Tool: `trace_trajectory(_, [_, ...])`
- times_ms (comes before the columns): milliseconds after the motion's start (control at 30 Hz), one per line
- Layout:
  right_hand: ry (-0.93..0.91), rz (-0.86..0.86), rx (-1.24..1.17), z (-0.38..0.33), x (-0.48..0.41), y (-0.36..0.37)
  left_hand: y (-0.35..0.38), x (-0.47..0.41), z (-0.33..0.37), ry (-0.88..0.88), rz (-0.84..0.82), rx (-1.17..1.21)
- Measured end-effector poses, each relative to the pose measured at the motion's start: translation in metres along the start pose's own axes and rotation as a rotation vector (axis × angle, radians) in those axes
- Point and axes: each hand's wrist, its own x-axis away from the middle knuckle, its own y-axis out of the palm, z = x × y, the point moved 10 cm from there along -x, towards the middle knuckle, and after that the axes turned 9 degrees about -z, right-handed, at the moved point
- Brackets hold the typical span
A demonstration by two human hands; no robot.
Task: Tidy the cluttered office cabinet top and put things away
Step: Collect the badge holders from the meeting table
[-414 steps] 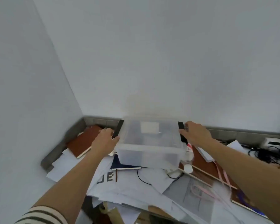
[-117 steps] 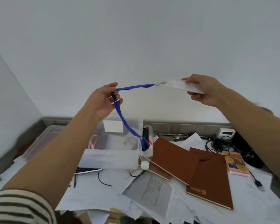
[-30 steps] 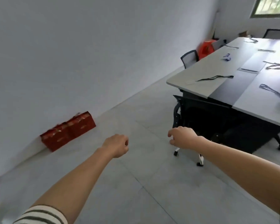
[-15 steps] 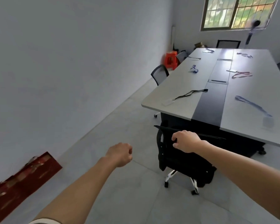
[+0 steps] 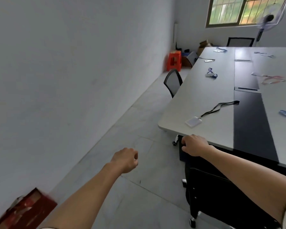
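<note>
Away from the cabinet top, now out of shot, the person had closed on the meeting table [image 5: 196, 96] and its black lanyard [image 5: 218, 108], left hand [image 5: 125, 160] and right hand [image 5: 194, 145] both fisted, seemingly empty, so the tidying looked paused for a detour

A long grey table [image 5: 205, 96] with a black centre strip carries a clear badge holder [image 5: 193, 121] on a black lanyard [image 5: 220, 107] near its near left corner. The right hand [image 5: 194, 145] hovers curled at the near edge. The left hand [image 5: 125, 160] is fisted above the floor [image 5: 139, 116].
</note>
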Motion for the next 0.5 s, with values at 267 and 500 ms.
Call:
trace_trajectory(267, [0.207,-0.03,-0.106,0.016,-0.109,-0.033,-0.084,-0.154,-0.034,0.135,-0.056,-0.097])
trace_trajectory(500, [0.391,-0.086,-0.18,0.096,-0.194,-0.035,-0.101,-0.29,0.006,0.286,-0.127,-0.115])
